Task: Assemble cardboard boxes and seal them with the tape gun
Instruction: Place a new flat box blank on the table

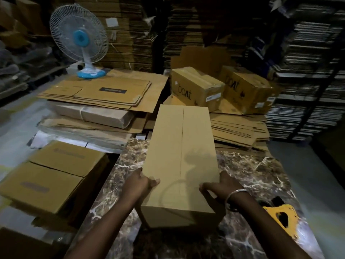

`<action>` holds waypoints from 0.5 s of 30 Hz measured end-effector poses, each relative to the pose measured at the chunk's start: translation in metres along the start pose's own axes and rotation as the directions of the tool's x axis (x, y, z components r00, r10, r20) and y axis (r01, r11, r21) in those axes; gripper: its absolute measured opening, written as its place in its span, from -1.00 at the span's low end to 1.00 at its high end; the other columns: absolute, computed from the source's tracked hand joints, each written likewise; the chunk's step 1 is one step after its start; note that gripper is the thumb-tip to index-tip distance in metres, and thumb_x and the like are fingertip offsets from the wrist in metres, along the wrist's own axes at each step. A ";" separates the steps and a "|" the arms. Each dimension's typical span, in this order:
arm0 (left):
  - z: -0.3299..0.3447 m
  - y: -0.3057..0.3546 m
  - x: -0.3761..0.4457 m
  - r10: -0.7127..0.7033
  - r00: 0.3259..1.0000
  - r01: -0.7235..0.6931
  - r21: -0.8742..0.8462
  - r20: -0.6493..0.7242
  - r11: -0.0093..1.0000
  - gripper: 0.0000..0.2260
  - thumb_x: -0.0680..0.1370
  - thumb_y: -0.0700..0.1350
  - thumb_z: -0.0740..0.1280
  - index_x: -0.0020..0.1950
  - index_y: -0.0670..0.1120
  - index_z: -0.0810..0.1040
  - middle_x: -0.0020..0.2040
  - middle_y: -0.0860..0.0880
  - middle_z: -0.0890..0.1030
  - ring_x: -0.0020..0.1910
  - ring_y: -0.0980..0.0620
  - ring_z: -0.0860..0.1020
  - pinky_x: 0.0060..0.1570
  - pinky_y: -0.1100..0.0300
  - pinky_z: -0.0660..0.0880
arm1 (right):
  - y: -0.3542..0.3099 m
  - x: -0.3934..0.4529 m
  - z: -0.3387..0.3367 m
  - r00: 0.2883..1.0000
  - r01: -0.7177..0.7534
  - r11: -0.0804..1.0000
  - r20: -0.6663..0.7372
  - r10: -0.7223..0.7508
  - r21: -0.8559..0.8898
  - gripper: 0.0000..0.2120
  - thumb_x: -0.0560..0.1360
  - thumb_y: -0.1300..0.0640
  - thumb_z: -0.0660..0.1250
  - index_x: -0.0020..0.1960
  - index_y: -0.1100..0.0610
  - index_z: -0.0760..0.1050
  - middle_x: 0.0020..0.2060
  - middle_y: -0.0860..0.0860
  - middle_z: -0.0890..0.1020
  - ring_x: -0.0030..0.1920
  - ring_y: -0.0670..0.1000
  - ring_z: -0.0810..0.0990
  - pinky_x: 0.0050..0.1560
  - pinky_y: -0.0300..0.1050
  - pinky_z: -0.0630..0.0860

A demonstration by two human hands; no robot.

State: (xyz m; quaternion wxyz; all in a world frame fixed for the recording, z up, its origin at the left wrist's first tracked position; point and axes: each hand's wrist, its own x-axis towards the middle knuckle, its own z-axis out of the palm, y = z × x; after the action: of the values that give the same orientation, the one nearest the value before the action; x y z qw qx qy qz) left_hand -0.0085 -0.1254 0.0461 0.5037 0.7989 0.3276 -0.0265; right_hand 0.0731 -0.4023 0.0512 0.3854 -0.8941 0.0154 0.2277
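Observation:
A long plain cardboard box (179,156) lies on the marble table (252,169), its top flaps folded shut with an untaped seam running down the middle. My left hand (139,184) grips the box's near left edge, thumb on top. My right hand (219,186), with a metal bangle on the wrist, grips the near right edge. A yellow tape gun (281,219) lies on the table to the right of my right forearm, apart from both hands.
Flat cardboard sheets (100,94) are stacked behind the table on the left and on the right (239,131). Two taped boxes (197,88) stand at the back right, two assembled boxes (46,176) at the left. A blue table fan (80,40) stands behind.

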 end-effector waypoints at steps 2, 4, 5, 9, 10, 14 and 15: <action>-0.001 -0.003 0.004 0.009 0.998 -0.012 0.046 0.065 0.999 -0.47 0.29 0.05 0.55 0.23 0.05 0.54 0.11 0.03 0.64 0.12 -0.10 0.58 0.15 0.01 0.51 | -0.014 0.011 0.004 0.992 0.055 0.998 -0.115 -0.058 -0.032 0.02 0.05 -0.43 0.50 0.41 -0.07 0.33 0.22 0.01 0.57 0.17 0.14 0.58 0.04 0.18 0.65; -0.003 -0.005 0.008 0.005 0.994 -0.013 0.076 0.105 0.997 -0.42 0.25 0.08 0.56 0.22 0.05 0.48 0.10 0.03 0.63 0.12 -0.10 0.59 0.14 0.00 0.52 | -0.033 0.018 0.007 0.983 0.102 0.980 -0.137 -0.126 -0.169 0.03 0.22 -0.44 0.46 0.55 -0.16 0.13 0.44 0.14 0.33 0.39 0.27 0.39 0.30 0.21 0.49; -0.005 -0.004 0.010 -0.004 0.992 -0.008 0.092 0.123 0.996 -0.42 0.27 0.06 0.59 0.20 0.03 0.43 0.08 0.03 0.62 0.11 -0.10 0.59 0.11 0.02 0.52 | -0.042 0.021 0.009 0.985 0.104 0.964 -0.112 -0.135 -0.246 0.00 0.28 -0.47 0.41 0.57 -0.22 0.07 0.52 0.15 0.19 0.47 0.31 0.26 0.38 0.23 0.39; -0.012 0.002 0.025 -0.056 0.970 0.028 0.119 0.238 0.992 -0.23 0.02 0.15 0.58 0.15 -0.03 0.42 0.05 0.02 0.65 0.00 -0.04 0.62 -0.04 0.02 0.59 | -0.051 0.023 0.018 0.991 0.052 0.944 -0.101 -0.089 -0.326 -0.08 0.26 -0.56 0.31 0.54 -0.34 0.13 0.58 0.11 -0.05 0.52 0.32 0.13 0.47 0.23 0.28; -0.012 0.006 0.031 -0.047 0.967 0.017 0.122 0.251 0.992 -0.23 0.02 0.18 0.55 0.15 0.00 0.41 0.05 0.03 0.64 0.00 -0.03 0.61 -0.06 0.03 0.59 | -0.050 0.020 0.021 0.987 0.046 0.937 -0.128 -0.095 -0.345 -0.09 0.26 -0.57 0.30 0.54 -0.34 0.14 0.58 0.10 -0.05 0.52 0.31 0.16 0.46 0.22 0.31; -0.008 0.040 0.046 0.134 0.982 -0.143 0.059 0.133 0.988 -0.43 0.22 0.23 0.53 0.11 0.04 0.44 0.06 0.02 0.64 0.02 -0.03 0.60 0.05 0.07 0.55 | -0.042 0.010 0.028 0.971 0.052 0.911 -0.191 -0.141 -0.409 -0.01 0.17 -0.66 0.13 0.54 -0.36 0.11 0.57 0.08 0.02 0.46 0.31 0.28 0.40 0.20 0.39; -0.006 0.048 0.049 0.183 0.976 -0.193 0.075 0.118 0.978 -0.49 0.31 0.17 0.54 0.13 0.02 0.45 0.09 -0.01 0.62 0.05 -0.06 0.59 0.05 0.08 0.53 | -0.042 0.008 0.028 0.970 0.043 0.911 -0.201 -0.136 -0.411 0.00 0.15 -0.67 0.12 0.54 -0.36 0.11 0.56 0.06 0.02 0.45 0.30 0.30 0.38 0.20 0.41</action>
State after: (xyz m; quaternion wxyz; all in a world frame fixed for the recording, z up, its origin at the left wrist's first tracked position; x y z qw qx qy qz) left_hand 0.0548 -0.1099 0.0689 0.4863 0.8447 0.2208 -0.0371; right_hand 0.0774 -0.3521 0.0592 0.1983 -0.9740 -0.0295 0.1052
